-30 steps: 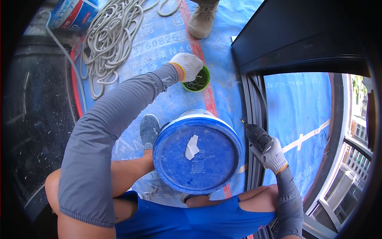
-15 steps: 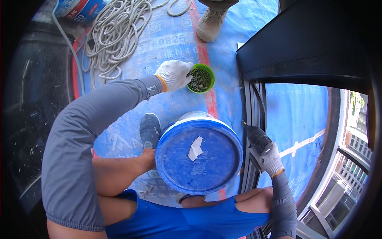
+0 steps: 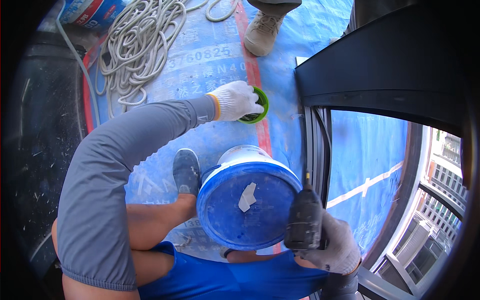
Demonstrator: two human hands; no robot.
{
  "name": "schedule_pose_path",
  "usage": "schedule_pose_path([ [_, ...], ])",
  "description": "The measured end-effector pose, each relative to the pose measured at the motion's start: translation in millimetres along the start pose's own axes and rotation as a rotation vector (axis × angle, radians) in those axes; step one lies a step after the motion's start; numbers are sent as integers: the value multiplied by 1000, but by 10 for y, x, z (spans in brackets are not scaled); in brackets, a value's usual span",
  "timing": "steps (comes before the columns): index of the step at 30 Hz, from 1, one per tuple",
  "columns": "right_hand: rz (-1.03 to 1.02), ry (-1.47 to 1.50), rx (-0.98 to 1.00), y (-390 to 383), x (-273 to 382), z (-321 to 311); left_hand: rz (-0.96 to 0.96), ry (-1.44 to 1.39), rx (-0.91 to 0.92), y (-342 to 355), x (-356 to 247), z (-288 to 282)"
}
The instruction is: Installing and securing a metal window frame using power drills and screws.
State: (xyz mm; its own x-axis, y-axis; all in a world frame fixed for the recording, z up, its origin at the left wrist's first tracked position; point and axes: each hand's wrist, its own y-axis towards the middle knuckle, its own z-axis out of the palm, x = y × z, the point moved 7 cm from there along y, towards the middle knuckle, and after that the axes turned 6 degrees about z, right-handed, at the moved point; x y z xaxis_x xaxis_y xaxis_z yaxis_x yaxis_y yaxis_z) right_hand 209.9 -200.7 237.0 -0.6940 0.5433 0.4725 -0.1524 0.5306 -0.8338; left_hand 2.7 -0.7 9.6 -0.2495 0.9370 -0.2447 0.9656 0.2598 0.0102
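Note:
My left hand (image 3: 235, 101), in a white knit glove, reaches over a small green cup (image 3: 263, 99) on the blue floor sheet. Its fingers bend down past the rim, and their tips are hidden inside. Thin metal fasteners fill the cup, mostly covered by the glove now; whether they are screws or nails I cannot tell. Gripped in my gloved right hand (image 3: 339, 245) is a black power screwdriver (image 3: 306, 217), its bit pointing away from me. The tool overlaps the right edge of a blue-lidded bucket (image 3: 250, 227) between my legs. A torn white scrap (image 3: 248, 196) lies on the lid.
Coiled rope (image 3: 140, 50) lies at the far left near a blue-and-red bucket (image 3: 95, 14). Another person's boot (image 3: 262, 32) stands beyond the cup. On the right rise a dark metal frame (image 3: 315, 150) and a large black panel (image 3: 375, 70).
My left hand has shifted from the cup's left rim to over its opening, fingers now inside. My right hand has brought the power screwdriver nearer, beside the bucket lid.

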Motion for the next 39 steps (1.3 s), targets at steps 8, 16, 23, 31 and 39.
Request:
schedule_pose_path([
  [8,-174,-325,-168,186,173,625,-12,172,439,312,-23,178],
  [16,-85,-396,-153,328,211,862,-95,-51,542,-219,684,-492],
  [23,-137,-415,-170,395,127,852,-214,-162,651,-55,386,-99],
  [31,-138,-375,-153,416,132,840,-203,-67,722,224,244,390],
  [39,-160,-362,-164,416,117,808,-253,-194,908,-56,133,325],
])
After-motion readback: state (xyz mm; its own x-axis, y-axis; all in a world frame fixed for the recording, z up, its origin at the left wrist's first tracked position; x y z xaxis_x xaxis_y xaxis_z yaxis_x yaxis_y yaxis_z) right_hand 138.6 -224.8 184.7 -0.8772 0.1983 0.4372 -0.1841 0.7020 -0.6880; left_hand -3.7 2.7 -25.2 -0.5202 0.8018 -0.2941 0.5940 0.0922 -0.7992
